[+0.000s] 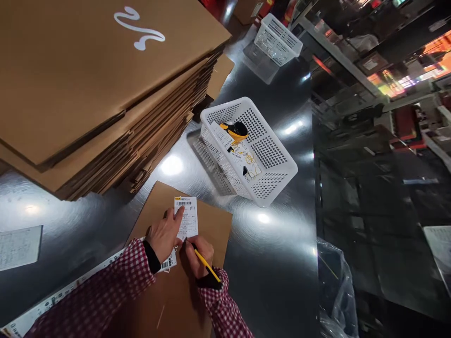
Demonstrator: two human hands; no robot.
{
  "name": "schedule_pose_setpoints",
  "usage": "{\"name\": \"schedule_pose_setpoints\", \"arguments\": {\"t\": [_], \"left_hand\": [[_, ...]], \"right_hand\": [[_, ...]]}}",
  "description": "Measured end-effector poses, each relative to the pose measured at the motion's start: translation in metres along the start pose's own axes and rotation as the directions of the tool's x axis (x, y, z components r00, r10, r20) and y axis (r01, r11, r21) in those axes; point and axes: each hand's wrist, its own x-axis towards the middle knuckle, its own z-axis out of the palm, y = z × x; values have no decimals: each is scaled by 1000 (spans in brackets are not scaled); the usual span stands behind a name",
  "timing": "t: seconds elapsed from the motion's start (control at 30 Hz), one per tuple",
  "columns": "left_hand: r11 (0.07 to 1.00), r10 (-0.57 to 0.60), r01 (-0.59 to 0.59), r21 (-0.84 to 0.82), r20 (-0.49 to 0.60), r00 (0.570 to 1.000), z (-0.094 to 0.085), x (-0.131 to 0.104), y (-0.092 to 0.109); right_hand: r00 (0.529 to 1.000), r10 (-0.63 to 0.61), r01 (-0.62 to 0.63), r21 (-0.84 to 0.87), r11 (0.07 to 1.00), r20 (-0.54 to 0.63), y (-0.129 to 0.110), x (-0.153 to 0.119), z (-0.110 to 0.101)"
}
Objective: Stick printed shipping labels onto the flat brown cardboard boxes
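A white printed slip (190, 224) with a barcode lies on a flat brown cardboard sheet (220, 230). My left hand (163, 233) presses on the slip's left side, its index finger stretched out below the barcode and the other fingers partly bent. Between the fingers of my right hand (201, 253) is a yellow pen (206, 264) with a black end, its tip at the slip's lower edge. Under my left wrist another barcoded label (168, 263) shows in part.
Brown cardboard (70, 84) is stacked high at the upper left. Beyond my hands stands a white perforated basket (273, 185) holding a yellow-and-black tool (237, 132) and labels. A second basket (278, 40) stands farther back. The metal table (278, 281) ends at the right.
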Motion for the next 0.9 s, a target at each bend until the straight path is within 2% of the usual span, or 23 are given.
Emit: {"name": "schedule_pose_setpoints", "arguments": {"t": [0.23,0.37,0.57,0.73,0.9], "left_hand": [[1000,13,-13,2,-22,1000,1,0,-1],[1000,14,-14,-12,-30,999,3,0,-1],[1000,15,-14,21,-39,999,2,-1,-1],[1000,12,-11,18,-52,999,0,0,-1],[1000,13,-12,14,-49,999,1,1,-1]], "right_hand": [[999,-31,31,-7,999,-6,2,-1,0],[1000,10,-10,7,1000,-1,2,-2,1],[995,73,-76,-36,996,-68,1,-2,1],[999,46,-46,-15,999,-3,2,-2,1],[997,71,-72,-29,997,-32,4,-1,2]]}}
